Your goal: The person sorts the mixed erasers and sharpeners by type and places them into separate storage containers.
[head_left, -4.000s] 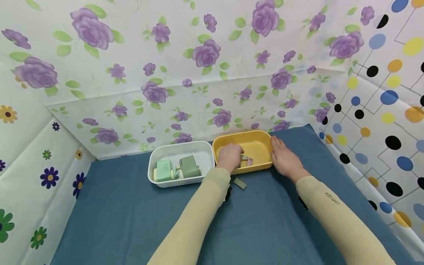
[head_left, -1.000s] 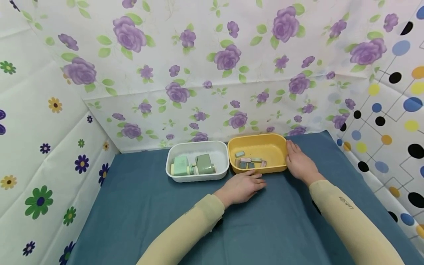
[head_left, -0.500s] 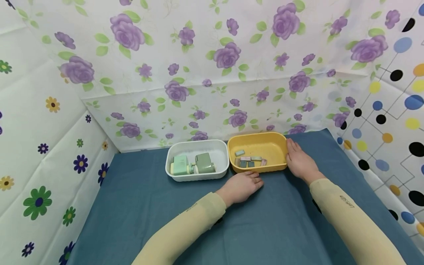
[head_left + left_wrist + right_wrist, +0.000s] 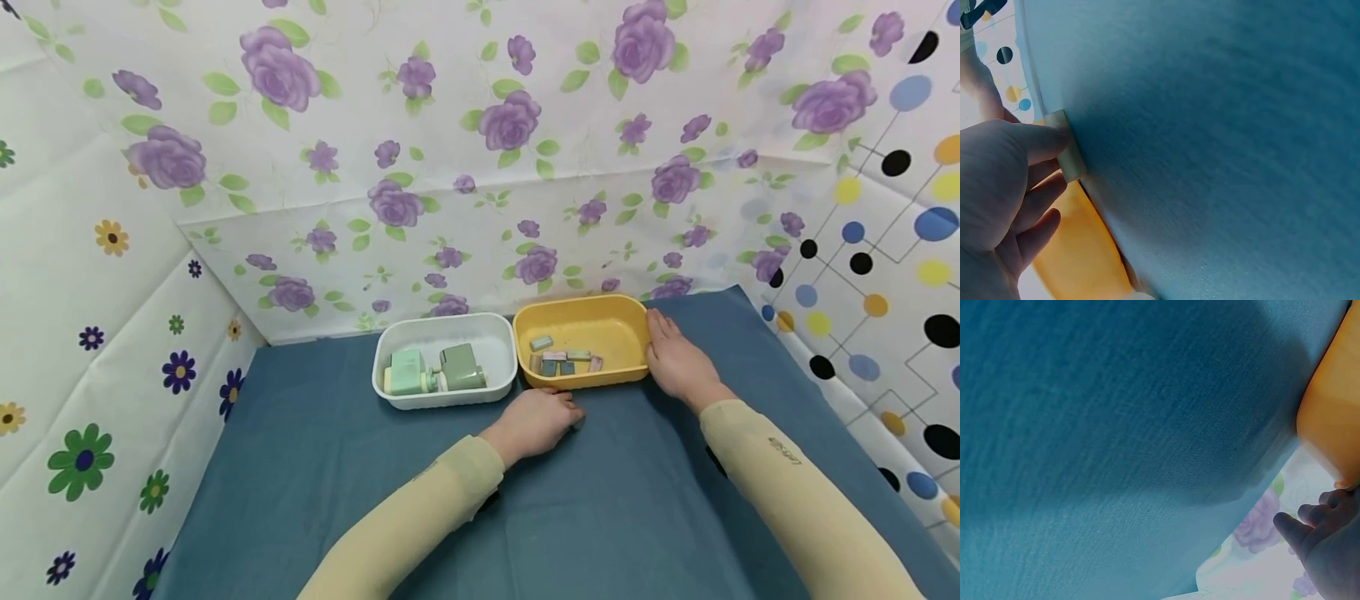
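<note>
My left hand (image 4: pixel 534 421) is in front of the yellow tray (image 4: pixel 611 329), pinching a small grey-green rectangular block (image 4: pixel 1072 157) between thumb and fingers, as the left wrist view shows. The block is close to the blue cloth, with the thumb covering part of its face. With straight fingers, my right hand (image 4: pixel 678 358) rests against the tray's right end. Several small blocks (image 4: pixel 577 355), pink, green and dark grey, lie inside the yellow tray, mostly along its front left.
To the left, a white tray (image 4: pixel 491 333) stands beside the yellow one. It holds a mint-green boxy thing (image 4: pixel 407 372) and a darker green one (image 4: pixel 459 367). Flower-printed sheeting (image 4: pixel 315 275) rises behind both trays, and dotted sheeting (image 4: pixel 862 267) on the right.
My left hand has left the yellow tray's inside for the cloth in front, where a grey-green block lay; its fingers have since curled in and hold the block. My right hand stays at the tray's end.
</note>
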A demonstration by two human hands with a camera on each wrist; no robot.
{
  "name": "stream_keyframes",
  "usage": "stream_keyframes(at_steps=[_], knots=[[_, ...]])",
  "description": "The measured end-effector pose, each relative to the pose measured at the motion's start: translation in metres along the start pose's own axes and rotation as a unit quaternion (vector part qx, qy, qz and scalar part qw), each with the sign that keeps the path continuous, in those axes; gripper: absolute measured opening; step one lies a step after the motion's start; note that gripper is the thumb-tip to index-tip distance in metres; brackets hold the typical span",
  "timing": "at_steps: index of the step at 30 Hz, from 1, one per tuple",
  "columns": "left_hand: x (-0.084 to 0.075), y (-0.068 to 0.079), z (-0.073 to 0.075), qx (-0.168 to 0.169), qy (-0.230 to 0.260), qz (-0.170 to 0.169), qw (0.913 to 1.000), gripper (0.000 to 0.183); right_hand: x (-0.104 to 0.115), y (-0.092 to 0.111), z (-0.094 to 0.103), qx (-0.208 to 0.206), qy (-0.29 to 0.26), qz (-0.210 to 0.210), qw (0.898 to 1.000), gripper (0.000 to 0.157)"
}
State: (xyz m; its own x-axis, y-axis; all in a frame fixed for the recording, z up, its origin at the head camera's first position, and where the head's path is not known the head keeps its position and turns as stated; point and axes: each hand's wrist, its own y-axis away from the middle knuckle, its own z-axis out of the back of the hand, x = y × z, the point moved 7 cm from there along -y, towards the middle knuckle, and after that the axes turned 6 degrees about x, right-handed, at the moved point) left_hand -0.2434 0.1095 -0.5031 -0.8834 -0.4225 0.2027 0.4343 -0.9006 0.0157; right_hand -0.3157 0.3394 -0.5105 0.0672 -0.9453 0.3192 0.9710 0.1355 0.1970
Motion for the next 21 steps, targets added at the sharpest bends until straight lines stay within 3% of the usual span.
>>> stream_keyframes(at_steps=[12,21], knots=[[-0.001,0.001,0.004,0.001,0.021,-0.005,0.9998,0.013,0.001,-0.001,-0.001,0.000,0.004,0.001,1.000,0.067],[0.001,0.004,0.019,-0.048,0.062,-0.012,0.9969,0.011,0.001,-0.002,0.000,-0.002,0.003,0.001,1.000,0.067]])
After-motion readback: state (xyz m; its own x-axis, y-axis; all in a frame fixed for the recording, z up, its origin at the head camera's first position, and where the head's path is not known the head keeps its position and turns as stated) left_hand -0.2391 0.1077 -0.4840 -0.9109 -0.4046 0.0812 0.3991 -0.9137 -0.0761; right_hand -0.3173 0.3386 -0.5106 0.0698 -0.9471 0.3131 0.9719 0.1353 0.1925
